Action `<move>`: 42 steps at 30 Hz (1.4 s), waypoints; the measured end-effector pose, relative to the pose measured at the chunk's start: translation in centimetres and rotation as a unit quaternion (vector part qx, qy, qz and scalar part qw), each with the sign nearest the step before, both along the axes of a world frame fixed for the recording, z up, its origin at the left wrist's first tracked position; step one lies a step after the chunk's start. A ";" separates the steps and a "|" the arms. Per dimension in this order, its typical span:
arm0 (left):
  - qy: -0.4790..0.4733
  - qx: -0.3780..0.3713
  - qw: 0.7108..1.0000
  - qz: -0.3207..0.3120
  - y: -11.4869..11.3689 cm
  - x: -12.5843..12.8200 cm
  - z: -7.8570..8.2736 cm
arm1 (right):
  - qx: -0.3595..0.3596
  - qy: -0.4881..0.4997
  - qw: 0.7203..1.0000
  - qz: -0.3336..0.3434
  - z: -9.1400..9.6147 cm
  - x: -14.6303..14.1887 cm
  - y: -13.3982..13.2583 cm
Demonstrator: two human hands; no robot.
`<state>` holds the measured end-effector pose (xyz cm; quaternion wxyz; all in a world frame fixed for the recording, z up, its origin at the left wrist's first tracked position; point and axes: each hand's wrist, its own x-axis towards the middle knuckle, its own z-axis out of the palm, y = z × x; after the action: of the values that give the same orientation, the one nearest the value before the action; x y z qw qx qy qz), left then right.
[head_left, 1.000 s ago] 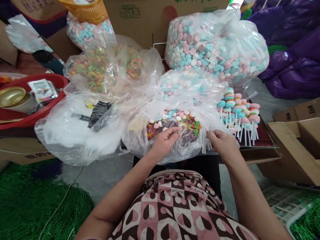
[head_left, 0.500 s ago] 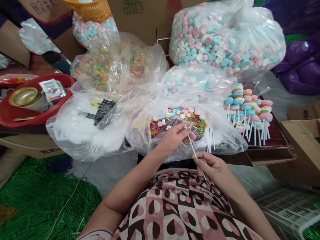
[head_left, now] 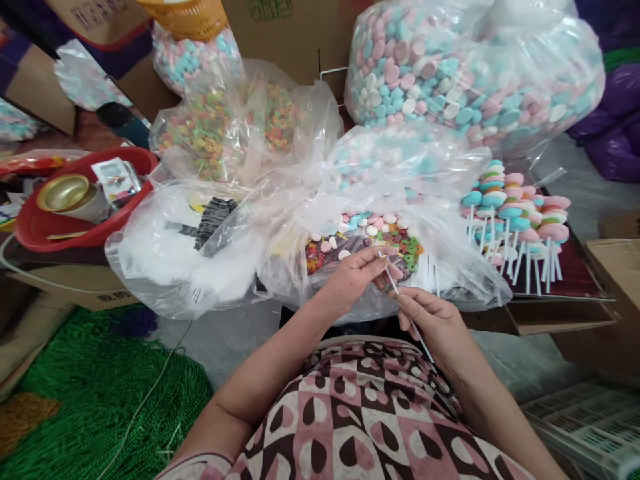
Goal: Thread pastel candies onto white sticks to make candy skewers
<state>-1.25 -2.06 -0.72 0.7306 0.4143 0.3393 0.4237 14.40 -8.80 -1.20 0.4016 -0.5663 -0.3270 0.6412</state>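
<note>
A thin white stick (head_left: 391, 279) slants between my two hands, just in front of my body. At its upper end, the fingers of my left hand (head_left: 364, 272) pinch it near the tip. My right hand (head_left: 429, 315) grips it lower down, with the tail of the stick showing below the fingers. Just beyond my left hand, an open plastic bag holds ring-shaped gummies (head_left: 411, 250) in green, orange, red and dark purple. Behind them lie pink, blue and white flat candies (head_left: 373, 220). Whether a small piece sits at the stick's tip is unclear.
To the right stand finished candy skewers (head_left: 515, 207) on white sticks. A large bag of pastel candies (head_left: 475, 73) is behind. On the left are a bag of gummy rings (head_left: 215, 133), a bag of white stuff (head_left: 165, 267) and a red basin (head_left: 30, 227).
My right hand has slid up the stick, closer to my left hand, so more of the stick shows below it. The view has shifted slightly, moving the scene rightward.
</note>
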 end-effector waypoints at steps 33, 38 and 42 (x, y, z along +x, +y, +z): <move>0.023 -0.071 0.997 0.014 -0.8 -0.1 1.1 | 0.239 -0.025 0.949 -0.205 3.6 -0.5 1.3; 0.296 0.132 0.946 0.021 -1.0 -2.2 1.1 | 0.198 0.013 0.936 -0.291 5.3 0.9 1.2; 0.547 0.261 0.788 0.105 0.6 -4.7 1.1 | 0.136 0.046 0.959 -0.245 4.5 0.9 0.7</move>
<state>-5.92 -1.50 0.40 0.2376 0.7136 0.6000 0.2726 15.28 -8.08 3.30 0.6341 -0.5390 -0.2433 0.4982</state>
